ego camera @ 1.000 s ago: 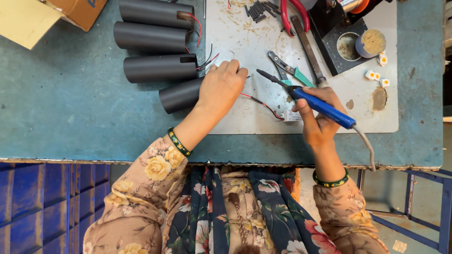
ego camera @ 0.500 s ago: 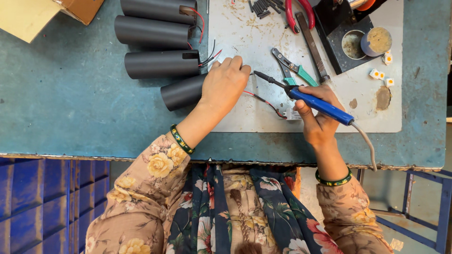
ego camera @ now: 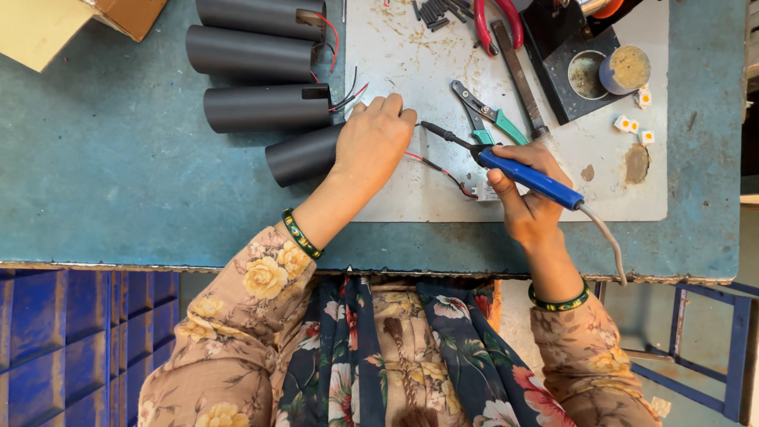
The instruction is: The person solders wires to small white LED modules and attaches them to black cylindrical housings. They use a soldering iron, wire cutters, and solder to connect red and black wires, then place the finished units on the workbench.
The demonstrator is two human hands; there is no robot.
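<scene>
The blue-green workbench (ego camera: 118, 182) carries a scuffed white mat (ego camera: 411, 190), and the work sits on that mat's left half. Four black tubes (ego camera: 261, 109) lie side by side along the mat's left edge, all on their sides, with red and black wires trailing from their right ends. The nearest tube (ego camera: 302, 154) is the one in hand: it lies tilted, its right end hidden under the left hand (ego camera: 371, 146), whose fingers curl down over it and grip it against the mat. A red-and-black wire pair (ego camera: 433, 164) runs out from under that hand toward the right.

The right hand (ego camera: 526, 202) is closed in a pen-like grasp around the blue handle of a soldering iron (ego camera: 526, 175); its dark tip points left and ends just beside the left fingertips (ego camera: 399, 111), whether touching I cannot tell. One grey cord leaves the handle's rear.

Smaller things lie beyond: one green-handled cutter (ego camera: 486, 115), one red-handled plier (ego camera: 498, 20), three small white parts (ego camera: 636, 119).
</scene>
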